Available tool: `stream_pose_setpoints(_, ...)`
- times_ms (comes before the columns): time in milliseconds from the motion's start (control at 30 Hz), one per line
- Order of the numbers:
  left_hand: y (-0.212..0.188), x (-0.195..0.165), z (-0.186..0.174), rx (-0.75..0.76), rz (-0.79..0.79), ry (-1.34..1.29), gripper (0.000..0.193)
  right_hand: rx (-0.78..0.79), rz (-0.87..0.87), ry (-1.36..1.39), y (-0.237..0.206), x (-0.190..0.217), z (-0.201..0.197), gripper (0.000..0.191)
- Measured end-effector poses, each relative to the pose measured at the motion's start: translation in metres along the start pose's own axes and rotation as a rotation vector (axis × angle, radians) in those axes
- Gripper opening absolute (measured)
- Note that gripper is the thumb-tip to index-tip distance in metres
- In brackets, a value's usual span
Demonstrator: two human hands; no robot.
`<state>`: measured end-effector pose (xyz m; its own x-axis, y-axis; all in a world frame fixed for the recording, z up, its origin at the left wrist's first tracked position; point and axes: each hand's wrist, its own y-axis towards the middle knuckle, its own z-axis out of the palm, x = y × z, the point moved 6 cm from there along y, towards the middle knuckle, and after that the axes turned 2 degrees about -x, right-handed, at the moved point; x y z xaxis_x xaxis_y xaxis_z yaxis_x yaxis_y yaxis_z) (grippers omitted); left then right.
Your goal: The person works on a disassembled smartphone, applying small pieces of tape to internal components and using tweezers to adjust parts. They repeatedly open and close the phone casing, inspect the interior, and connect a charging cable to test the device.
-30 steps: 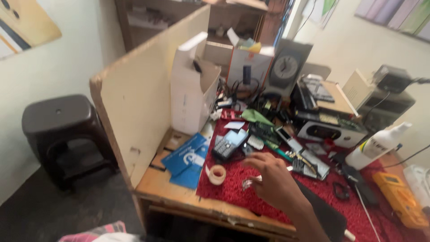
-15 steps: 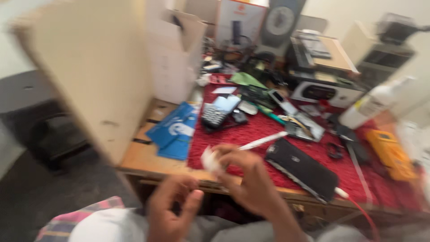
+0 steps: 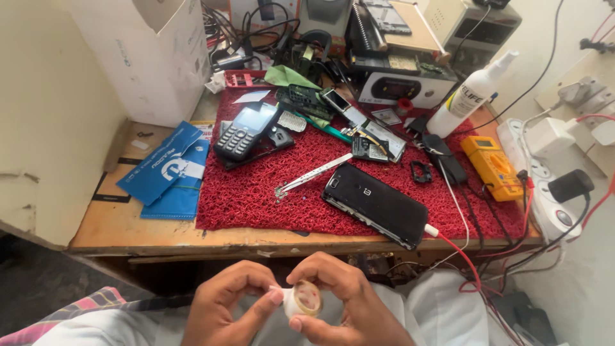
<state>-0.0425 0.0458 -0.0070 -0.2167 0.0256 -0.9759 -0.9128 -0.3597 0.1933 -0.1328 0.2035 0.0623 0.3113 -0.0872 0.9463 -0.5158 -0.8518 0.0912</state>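
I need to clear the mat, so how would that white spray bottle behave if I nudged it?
The white spray bottle lies tilted against the equipment behind it, so a nudge would probably slide or roll it. It looks like light plastic; how full it is cannot be told. Cables nearby could snag it.

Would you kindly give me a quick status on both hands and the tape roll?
Left hand and right hand both gripping small tape roll over the lap. Black phone and tweezers lie untouched on red mat. Nothing obstructing.
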Motion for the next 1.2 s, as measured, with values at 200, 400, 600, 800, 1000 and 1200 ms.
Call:
stream_pose_setpoints(200,-0.010,-0.033,0.010,-0.130,0.119,0.244,0.013,-0.149,-0.040,-0.152,-0.006,-0.011,-0.005,0.026)
stream_pose_setpoints(400,-0.010,-0.043,0.007,-0.164,0.025,0.233,0.012,-0.131,0.024,-0.193,-0.011,-0.014,-0.004,0.018)
stream_pose_setpoints(600,-0.011,-0.070,-0.004,-0.331,0.160,0.403,0.037,-0.085,-0.119,-0.207,-0.010,-0.004,-0.005,0.011)
stream_pose_setpoints(800,-0.005,-0.069,0.009,0.171,-0.059,0.471,0.041,-0.035,-0.014,-0.275,-0.012,0.002,-0.001,0.013)
stream_pose_setpoints(1000,-0.001,-0.094,0.022,0.388,0.142,0.366,0.037,-0.013,0.069,-0.280,-0.013,0.006,0.000,0.019)
stream_pose_setpoints(1200,0.002,-0.093,0.022,0.349,0.130,0.390,0.026,-0.006,0.107,-0.185,-0.012,0.009,0.002,0.020)
